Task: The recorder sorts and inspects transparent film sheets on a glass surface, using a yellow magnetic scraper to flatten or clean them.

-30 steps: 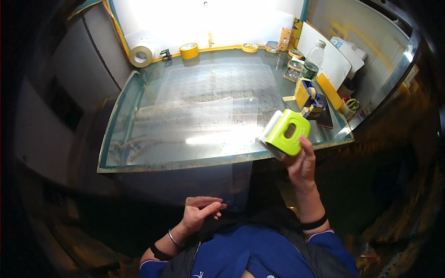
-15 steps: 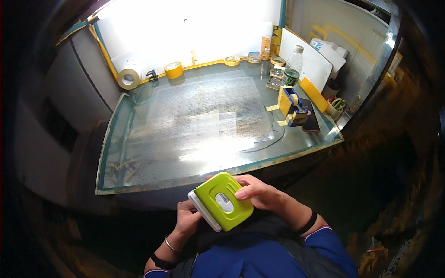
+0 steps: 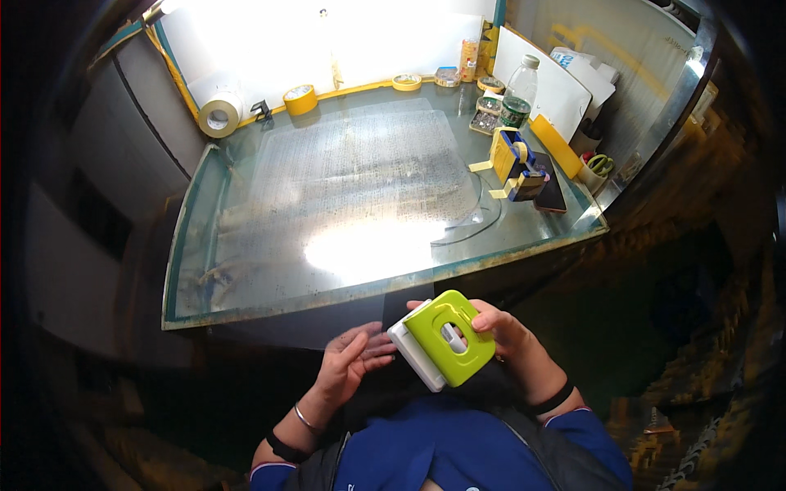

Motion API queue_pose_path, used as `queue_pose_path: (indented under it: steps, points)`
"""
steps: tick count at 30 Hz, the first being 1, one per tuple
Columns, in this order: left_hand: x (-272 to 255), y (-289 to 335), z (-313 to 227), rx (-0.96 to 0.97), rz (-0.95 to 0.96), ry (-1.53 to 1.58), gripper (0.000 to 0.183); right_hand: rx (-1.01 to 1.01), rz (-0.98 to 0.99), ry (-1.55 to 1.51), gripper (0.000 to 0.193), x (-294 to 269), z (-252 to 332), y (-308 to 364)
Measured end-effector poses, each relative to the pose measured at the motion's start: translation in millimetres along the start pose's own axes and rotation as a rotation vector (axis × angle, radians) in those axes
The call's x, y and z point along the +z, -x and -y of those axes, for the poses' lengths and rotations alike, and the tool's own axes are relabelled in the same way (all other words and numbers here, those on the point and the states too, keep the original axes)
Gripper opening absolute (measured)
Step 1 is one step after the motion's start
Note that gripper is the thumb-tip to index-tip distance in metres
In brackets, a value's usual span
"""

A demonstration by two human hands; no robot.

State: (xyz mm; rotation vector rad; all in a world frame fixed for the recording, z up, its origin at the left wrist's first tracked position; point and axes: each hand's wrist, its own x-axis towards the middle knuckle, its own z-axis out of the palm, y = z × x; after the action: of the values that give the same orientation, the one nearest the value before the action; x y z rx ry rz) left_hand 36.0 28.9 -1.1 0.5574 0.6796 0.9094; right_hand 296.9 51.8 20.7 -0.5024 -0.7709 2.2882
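A lime-green hole punch with a white base is held tilted in front of my body, below the table's near edge. My right hand grips its right side, thumb on the green top; some fingers are hidden behind it. Just left of the punch, my left hand is open, its fingers stretched toward the white base and slightly blurred. A faint see-through patch, perhaps a clear sheet, shows above the left fingers; whether they touch it I cannot tell.
Ahead lies a glass-topped table with a clear textured mat. A tape dispenser, a phone and a plastic bottle stand right. Tape rolls, including a yellow one and a white one, line the back.
The hole punch has moved right and slightly up in my right hand. My left hand has come off its base, opened and spread its fingers. The view has shifted slightly.
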Motion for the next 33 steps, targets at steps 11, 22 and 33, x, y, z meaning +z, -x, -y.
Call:
queue_pose_path:
  steps: [11,22,33]
  points:
    - [23,-5,-41,0.271,-0.118,-0.213,0.026,-0.599,-0.552,0.102,0.053,19,21,12]
    - [22,-5,-39,0.336,-0.083,-0.194,0.026,-0.594,-0.469,0.033,0.051,45,8,-10]
    - [30,-8,-30,0.373,-0.098,-0.133,0.025,-0.577,-0.499,-0.029,0.060,49,4,-14]
